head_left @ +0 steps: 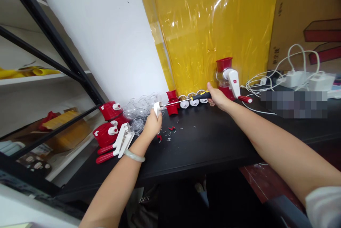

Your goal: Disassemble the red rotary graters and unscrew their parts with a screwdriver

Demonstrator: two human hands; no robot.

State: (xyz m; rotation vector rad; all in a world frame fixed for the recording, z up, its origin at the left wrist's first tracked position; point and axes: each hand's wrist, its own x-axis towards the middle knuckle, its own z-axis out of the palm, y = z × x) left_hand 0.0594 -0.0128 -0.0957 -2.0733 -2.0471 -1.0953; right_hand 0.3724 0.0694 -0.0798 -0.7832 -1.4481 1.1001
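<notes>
My left hand [152, 124] is closed round a small white plastic part [157, 107]. My right hand [216, 96] grips the black and yellow handle of a screwdriver [201, 95], whose long shaft points left, its tip at the white part. Whether the tip touches a screw cannot be made out. Below on the black table lie several small screws [168, 139] and small red clips [172, 128]. White crank handles with red grips [105, 158] rest left of my left wrist. Behind the screwdriver stand red hopper pieces [172, 101] and white-rimmed drums [194, 100].
An assembled red and white rotary grater [226, 78] stands at the back right. Red bases [106, 133] and clear plastic housings [137, 107] are grouped at the left. White cables and chargers [295, 78] lie on the right. A black shelf frame [50, 30] borders the left side.
</notes>
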